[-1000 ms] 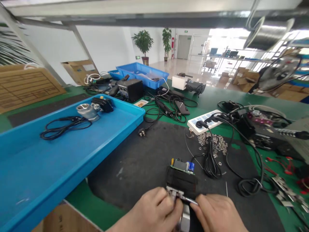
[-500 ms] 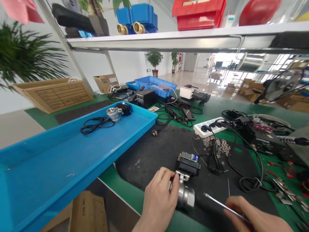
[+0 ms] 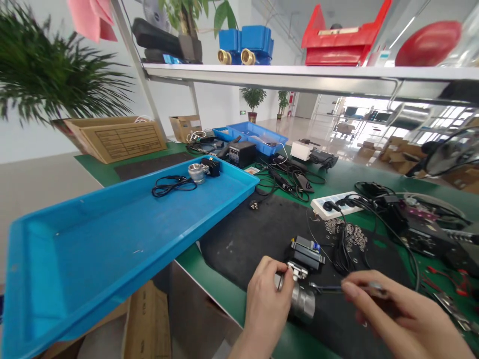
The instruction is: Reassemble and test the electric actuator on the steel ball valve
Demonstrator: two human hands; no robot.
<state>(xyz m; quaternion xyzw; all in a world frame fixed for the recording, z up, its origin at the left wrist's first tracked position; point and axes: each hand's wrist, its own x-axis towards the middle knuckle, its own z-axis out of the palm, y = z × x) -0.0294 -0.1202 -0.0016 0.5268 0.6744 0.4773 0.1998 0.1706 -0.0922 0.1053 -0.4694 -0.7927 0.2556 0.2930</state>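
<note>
My left hand [image 3: 267, 296] is closed round a silver metal valve body [image 3: 304, 302] at the front of the dark mat. A black actuator box [image 3: 307, 253] sits on the valve, joined to it by a metal bracket [image 3: 298, 270]. My left fingertips press near that bracket. My right hand [image 3: 389, 304] pinches a slim metal tool [image 3: 331, 288], its narrow tip pointing left and close to the valve below the bracket. I cannot tell whether the tip touches. Fingers hide part of the tool's rear end.
Left of my hands lies a large blue tray [image 3: 164, 264] holding another valve [image 3: 197, 172] and a coiled black cable [image 3: 172, 185]. Beyond the mat are a white power strip [image 3: 329, 205], scattered small metal rings [image 3: 354, 234] and cables. A shelf [image 3: 284, 75] spans above.
My right hand has brought the metal tool up and left, from the lower right to beside the valve. My left hand keeps its hold. The view has shifted slightly.
</note>
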